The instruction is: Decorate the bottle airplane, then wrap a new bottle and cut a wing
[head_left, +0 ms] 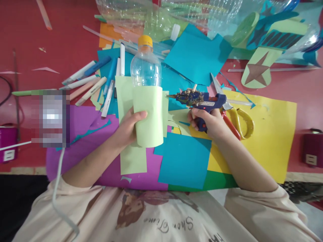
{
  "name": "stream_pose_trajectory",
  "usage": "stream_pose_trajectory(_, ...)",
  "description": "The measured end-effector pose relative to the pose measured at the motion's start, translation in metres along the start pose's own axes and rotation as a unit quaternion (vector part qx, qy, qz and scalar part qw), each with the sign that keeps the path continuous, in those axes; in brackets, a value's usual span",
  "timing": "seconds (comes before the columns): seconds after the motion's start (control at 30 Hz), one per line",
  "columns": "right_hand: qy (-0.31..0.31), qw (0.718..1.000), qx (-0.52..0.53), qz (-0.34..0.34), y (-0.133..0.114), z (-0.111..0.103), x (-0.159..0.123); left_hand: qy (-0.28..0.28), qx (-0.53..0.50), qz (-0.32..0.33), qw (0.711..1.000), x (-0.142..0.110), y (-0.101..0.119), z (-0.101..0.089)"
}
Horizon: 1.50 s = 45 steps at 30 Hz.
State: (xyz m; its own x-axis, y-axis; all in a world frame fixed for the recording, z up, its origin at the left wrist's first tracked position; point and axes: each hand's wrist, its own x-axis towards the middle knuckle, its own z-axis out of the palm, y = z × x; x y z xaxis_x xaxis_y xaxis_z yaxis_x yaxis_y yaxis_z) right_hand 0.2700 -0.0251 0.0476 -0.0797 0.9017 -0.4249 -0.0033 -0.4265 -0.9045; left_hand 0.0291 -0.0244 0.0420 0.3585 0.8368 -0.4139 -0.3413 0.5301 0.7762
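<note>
My left hand [127,129] is closed around a clear plastic bottle [145,67] with a yellow cap, wrapped in light green paper [148,114]. The bottle stands upright above the coloured sheets. My right hand [208,122] grips a blue hot glue gun [202,99] by its handle. The gun's nozzle points left and its tip touches or nearly touches the right edge of the green paper wrap.
Coloured paper sheets [183,159] in purple, teal, yellow and green cover the red floor. Several markers [101,84] lie at the left, yellow-handled scissors [238,119] right of the glue gun. Big clear plastic bottles [151,16] and a paper plane shape with a star [257,70] lie at the top.
</note>
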Motion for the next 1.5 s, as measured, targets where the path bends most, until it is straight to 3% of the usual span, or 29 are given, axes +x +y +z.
stream_pose_trajectory(1.5, -0.013, 0.996, -0.093, -0.010, 0.0005, 0.0041, -0.0033, 0.022, -0.021, 0.038, 0.999, 0.0059, 0.0050, 0.0012)
